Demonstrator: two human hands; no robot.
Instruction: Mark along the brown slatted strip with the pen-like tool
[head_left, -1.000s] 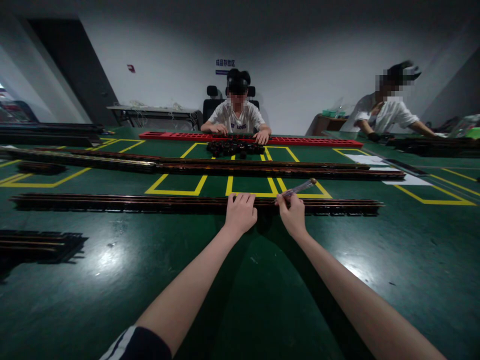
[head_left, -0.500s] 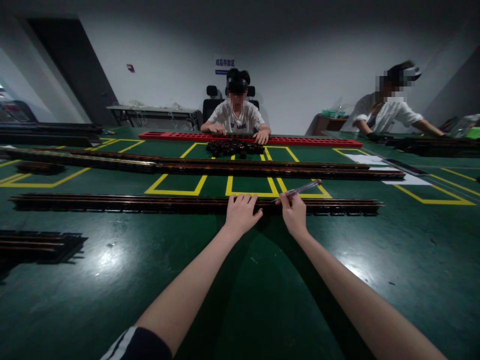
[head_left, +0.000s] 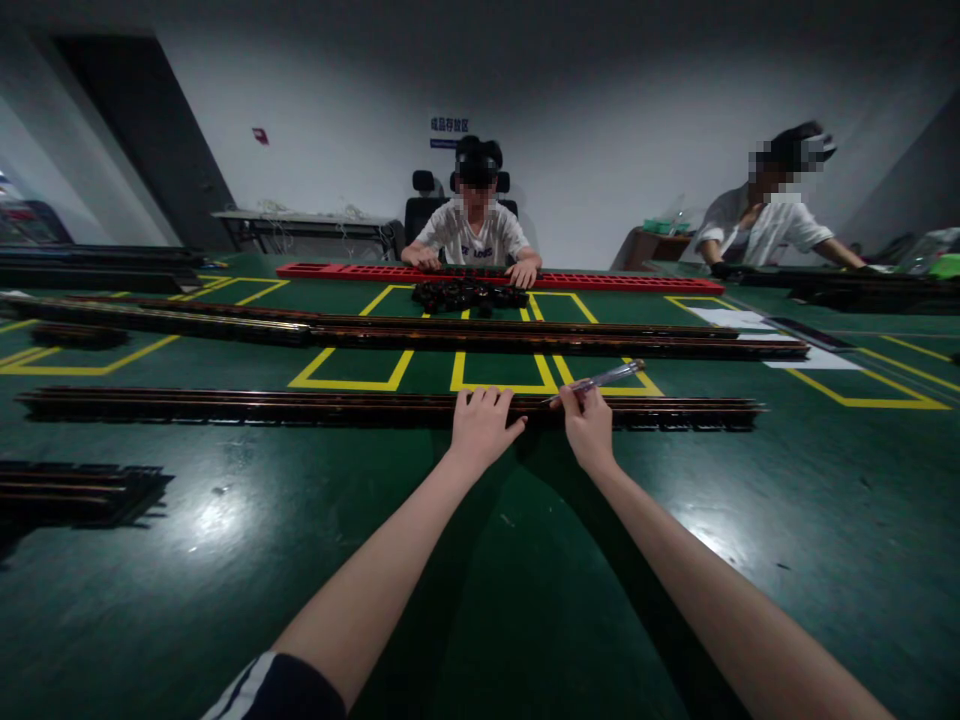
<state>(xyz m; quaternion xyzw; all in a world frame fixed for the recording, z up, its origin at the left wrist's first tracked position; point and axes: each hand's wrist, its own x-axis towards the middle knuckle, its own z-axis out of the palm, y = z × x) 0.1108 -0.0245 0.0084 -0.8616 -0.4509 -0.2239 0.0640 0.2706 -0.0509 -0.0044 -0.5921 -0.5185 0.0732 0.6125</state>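
Observation:
A long black rail with copper-coloured strips (head_left: 300,405) lies crosswise on the green table in front of me. My left hand (head_left: 484,428) is laid over its middle, fingers curled across the top and thumb pointing right. Just to the right, my right hand (head_left: 589,425) pinches a slim screwdriver (head_left: 611,377) with a clear handle. The handle slants up to the right, while the thin shaft points down-left at the rail. Whether the tip touches the rail is too small to tell.
Behind lie more long rails (head_left: 487,335), a heap of small black parts (head_left: 469,295) and a red slotted bar (head_left: 630,284). Another rail bundle (head_left: 82,495) sits at the left. A co-worker (head_left: 472,232) sits opposite; another person (head_left: 772,225) reaches at the right. White papers (head_left: 814,358) lie right.
My hands and the screwdriver stay almost in place. The person at the right has shifted slightly left.

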